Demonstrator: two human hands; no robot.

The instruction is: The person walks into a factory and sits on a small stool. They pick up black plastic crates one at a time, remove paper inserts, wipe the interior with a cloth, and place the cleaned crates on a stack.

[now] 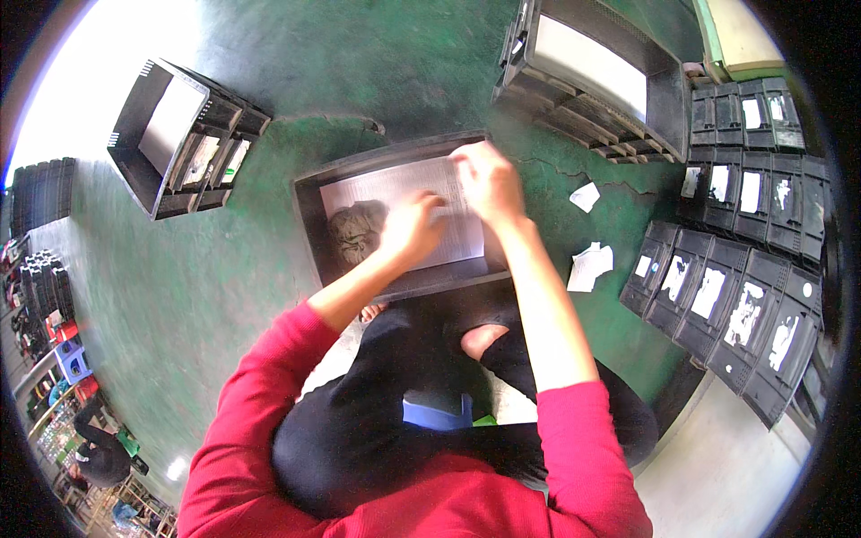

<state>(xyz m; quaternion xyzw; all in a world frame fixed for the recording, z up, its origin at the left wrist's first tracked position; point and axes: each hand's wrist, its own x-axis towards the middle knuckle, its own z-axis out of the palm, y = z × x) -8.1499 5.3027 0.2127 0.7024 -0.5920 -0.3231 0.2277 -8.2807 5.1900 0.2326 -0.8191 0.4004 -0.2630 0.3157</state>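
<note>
A black plastic crate [405,289] lies on the floor in front of my knees. Printed white paper [359,190] covers much of its bottom. In its left part sits a crumpled grey-green cloth [355,235]. My left hand [414,231] hovers over the paper beside the cloth, its fingers bent but apart, with nothing visible in them. At the far right side of the crate, my right hand [489,184] has its fingers drawn together near the paper's edge. Motion blur hides whether they grip anything.
Another black crate [160,186] stands far left, a larger one [664,117] far right. Stacked black crates [717,287] with torn labels line the right. Paper scraps [590,265] lie on the green floor [179,296]. A person [103,453] is at the lower left.
</note>
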